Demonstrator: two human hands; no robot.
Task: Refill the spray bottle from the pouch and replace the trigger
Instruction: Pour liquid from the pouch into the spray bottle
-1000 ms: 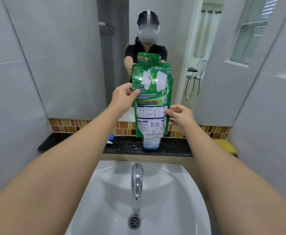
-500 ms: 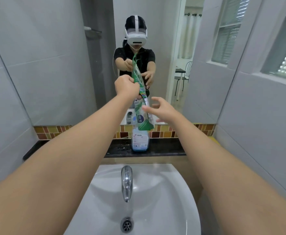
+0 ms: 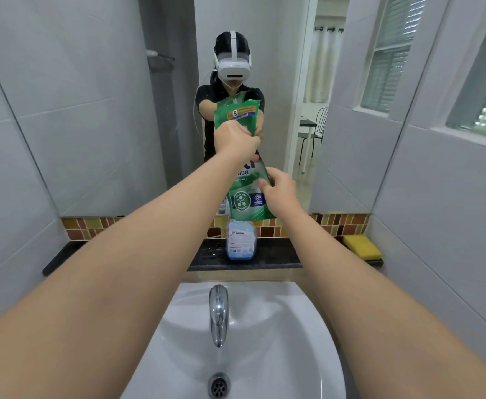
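Overhead, hands [image 3: 236, 141] gripping pouch [image 3: 247, 197]

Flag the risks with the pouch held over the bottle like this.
1. The spray bottle stands free on the narrow ledge; neither hand steadies it, so a nudge from the pouch could tip it.
2. The pouch hides the bottle's neck, so alignment can't be checked; liquid may miss and run onto the ledge.
3. The left hand squeezes the pouch's upper part; a hard squeeze could surge and overflow.
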